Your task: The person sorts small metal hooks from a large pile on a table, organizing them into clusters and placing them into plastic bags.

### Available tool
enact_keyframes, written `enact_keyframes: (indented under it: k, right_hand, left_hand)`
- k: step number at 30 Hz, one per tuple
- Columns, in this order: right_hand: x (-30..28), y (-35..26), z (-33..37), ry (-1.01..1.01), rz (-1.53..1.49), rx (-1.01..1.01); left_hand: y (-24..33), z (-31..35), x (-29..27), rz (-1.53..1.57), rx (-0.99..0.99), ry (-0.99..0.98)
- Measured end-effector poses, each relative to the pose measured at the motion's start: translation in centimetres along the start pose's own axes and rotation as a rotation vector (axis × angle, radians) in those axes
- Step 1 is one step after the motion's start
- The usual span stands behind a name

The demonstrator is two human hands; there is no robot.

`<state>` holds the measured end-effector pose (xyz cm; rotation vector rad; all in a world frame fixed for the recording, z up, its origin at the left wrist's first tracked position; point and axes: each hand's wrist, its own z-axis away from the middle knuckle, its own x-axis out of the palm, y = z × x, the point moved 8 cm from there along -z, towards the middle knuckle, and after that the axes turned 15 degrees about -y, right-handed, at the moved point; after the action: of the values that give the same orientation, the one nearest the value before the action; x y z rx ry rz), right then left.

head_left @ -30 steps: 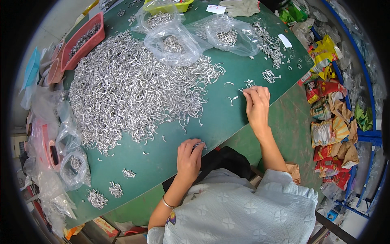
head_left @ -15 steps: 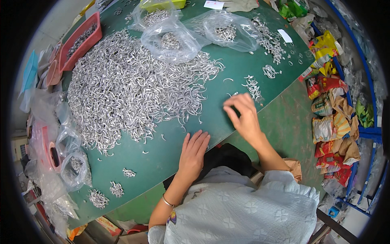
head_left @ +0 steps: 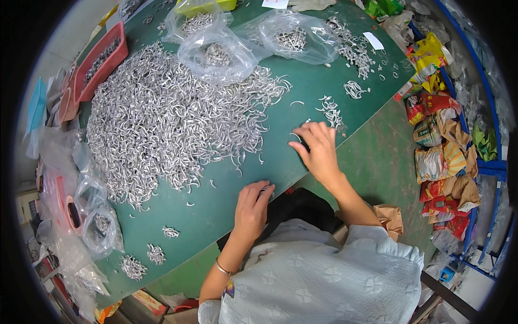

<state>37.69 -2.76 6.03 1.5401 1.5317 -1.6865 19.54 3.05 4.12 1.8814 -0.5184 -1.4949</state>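
My left hand (head_left: 251,209) rests at the near table edge, its fingers curled over several small silver metal pieces (head_left: 264,190) that partly show between them. Further right, my right hand (head_left: 319,154) is bent over the table, with a thin curved metal piece (head_left: 294,137) between thumb and index finger. Just beyond its fingers lies a small group of curved pieces (head_left: 330,112). A single curved piece (head_left: 297,102) lies apart on the green table (head_left: 280,137). To the left spreads a large heap of similar silver curved pieces (head_left: 156,119).
Clear plastic bags (head_left: 218,54) of metal parts stand at the back, near a red bin (head_left: 100,65). Rings and small parts (head_left: 353,51) lie back right. Small piles (head_left: 133,267) sit front left. A blue rack (head_left: 493,171) with colourful packets stands right.
My left hand has gone from lying flat with fingers stretched to curled over small pieces. My right thumb and index finger have parted a little, and a curved piece shows between them.
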Motion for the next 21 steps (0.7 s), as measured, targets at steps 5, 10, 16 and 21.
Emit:
enact_keyframes:
  k: [5, 10, 16, 21]
  right_hand:
    - [2.0, -2.8, 1.2, -0.081, -0.108, -0.099]
    - [1.8, -2.4, -0.1, -0.220, -0.614, -0.121]
    - [-1.0, 3.6, -6.4, 0.057, 0.128, 0.052]
    - [0.1, 0.1, -5.4, -0.102, 0.148, -0.009]
  left_hand:
    - [-0.1, 0.1, 0.1, -0.023, -0.003, -0.010]
    - [0.7, -0.6, -0.6, -0.081, 0.031, 0.036]
    - [0.9, -1.2, 0.4, -0.118, 0.079, -0.123]
    - [-0.1, 0.0, 0.2, -0.024, 0.055, -0.030]
